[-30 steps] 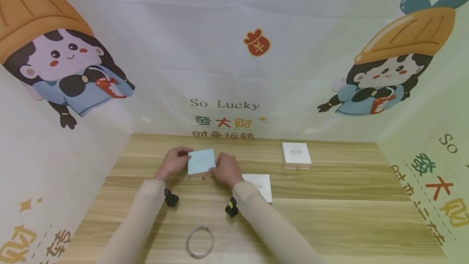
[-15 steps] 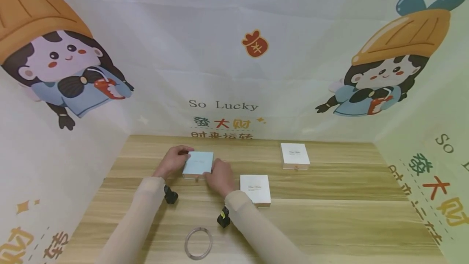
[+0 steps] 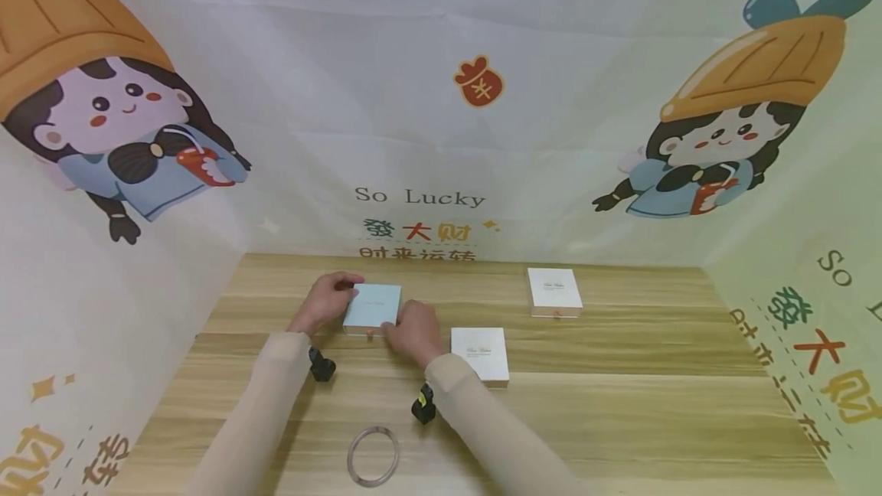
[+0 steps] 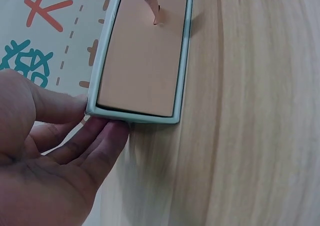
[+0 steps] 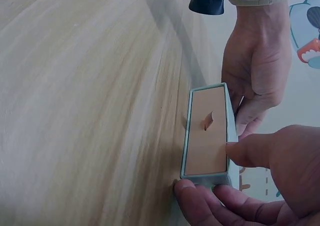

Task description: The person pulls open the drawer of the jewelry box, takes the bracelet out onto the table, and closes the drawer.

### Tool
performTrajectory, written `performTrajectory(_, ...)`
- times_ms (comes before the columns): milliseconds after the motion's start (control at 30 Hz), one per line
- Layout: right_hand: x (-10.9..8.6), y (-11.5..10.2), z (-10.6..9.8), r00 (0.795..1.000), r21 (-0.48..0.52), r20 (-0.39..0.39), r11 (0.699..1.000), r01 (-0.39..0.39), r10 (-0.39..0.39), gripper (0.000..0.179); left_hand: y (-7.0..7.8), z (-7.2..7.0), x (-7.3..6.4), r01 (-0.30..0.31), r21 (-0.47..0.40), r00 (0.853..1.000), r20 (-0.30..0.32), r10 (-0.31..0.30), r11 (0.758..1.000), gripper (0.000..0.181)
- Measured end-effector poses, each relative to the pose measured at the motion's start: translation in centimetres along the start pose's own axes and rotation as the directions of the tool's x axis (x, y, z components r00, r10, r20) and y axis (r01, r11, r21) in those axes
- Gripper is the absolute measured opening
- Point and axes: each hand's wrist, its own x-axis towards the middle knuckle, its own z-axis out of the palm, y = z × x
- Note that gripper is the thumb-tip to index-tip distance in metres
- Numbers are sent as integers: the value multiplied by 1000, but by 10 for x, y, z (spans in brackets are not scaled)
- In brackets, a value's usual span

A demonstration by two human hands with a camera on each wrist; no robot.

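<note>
Got a light blue box (image 3: 372,306) sitting flat on a wood-grain tabletop (image 3: 634,419), left of the middle and over toward the far side. Pinched at the left end by the left hand (image 3: 325,303), with the thumb up at the top edge and the fingers against the end wall. Gripped at the near right corner by the right hand (image 3: 416,331), thumb along the top front edge, fingers bent against the right end. So yeah, clamped on the same box from both sides.

Turned toward the near side: a tan-pink front panel (image 4: 142,61) with a little pull tab (image 4: 151,5) sticking out, framed by the blue cover. Printed on top with faint lettering, too small to make out.

Just right of the right hand and a bit nearer: a white box (image 3: 480,355), also with small print on top. Farther right and farther back: a second white box (image 3: 554,289), with a tan front and a small tab.

Down at the near side, well apart from the boxes: a see-through brownish bangle (image 3: 396,456), lying flat. Wearing cream sleeves (image 3: 251,404). Stretched behind everything: a pale backdrop (image 3: 344,83) with cartoon figures, "So Lucky" and Chinese characters.
</note>
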Motion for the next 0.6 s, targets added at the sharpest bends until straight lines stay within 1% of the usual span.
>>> performTrajectory(67, 0, 0, -3, 1000, -9, 8, 1000, 5, -5, 44, 0, 1, 0, -2, 9, 1000, -4, 2, 1000, 34)
performTrajectory(200, -1, -1, -12, 998, -7, 54, 1000, -9, 9, 23, 0, 1, -1, -2, 18, 1000, -13, 3, 1000, 33)
performTrajectory(233, -1, -2, -14, 998, -1, 68, 1000, -8, 8, 23, 0, 1, -1, -1, 18, 1000, -16, 1, 1000, 33)
performTrajectory(367, -5, -2, -25, 993, 10, 113, 999, 30, -31, 45, 1, 1, -3, 5, 17, 1000, -23, -5, 1000, 33)
performTrajectory(500, -9, 2, -35, 990, 20, 116, 996, 83, -85, 53, 2, 1, -5, -3, 19, 1000, -24, 4, 1000, 34)
performTrajectory(600, -13, 6, -43, 985, 0, 115, 992, 128, -128, 59, 1, 2, -6, -12, 23, 999, -33, 13, 1000, 34)
